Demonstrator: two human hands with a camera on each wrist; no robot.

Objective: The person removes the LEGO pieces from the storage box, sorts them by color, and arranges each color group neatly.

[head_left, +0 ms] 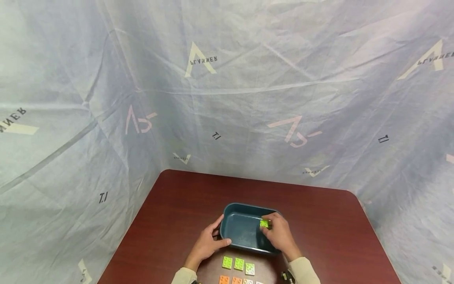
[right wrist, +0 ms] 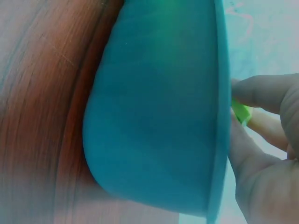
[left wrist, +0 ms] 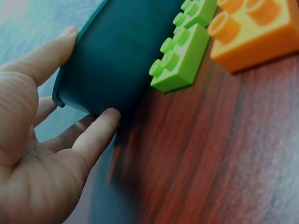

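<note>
A dark teal plastic tub [head_left: 244, 249] stands on the table. My left hand [head_left: 208, 241] holds its near left corner, thumb at the front rim and fingers along the left end; the left wrist view shows fingertips against the outer wall. My right hand [head_left: 280, 232] pinches a lime green toy brick [head_left: 264, 223] between thumb and fingers over the tub's right part. In the right wrist view, the tub wall hides most of that brick. In front of the tub lie more green bricks [head_left: 239, 264], with orange bricks [head_left: 224, 279] nearer me.
A pale brick [head_left: 248, 281] lies beside the orange ones, at the lower edge of the head view. The dark red wooden table [head_left: 170, 205] reaches back to hanging printed grey sheets [head_left: 241, 118], which enclose it at the back and both sides.
</note>
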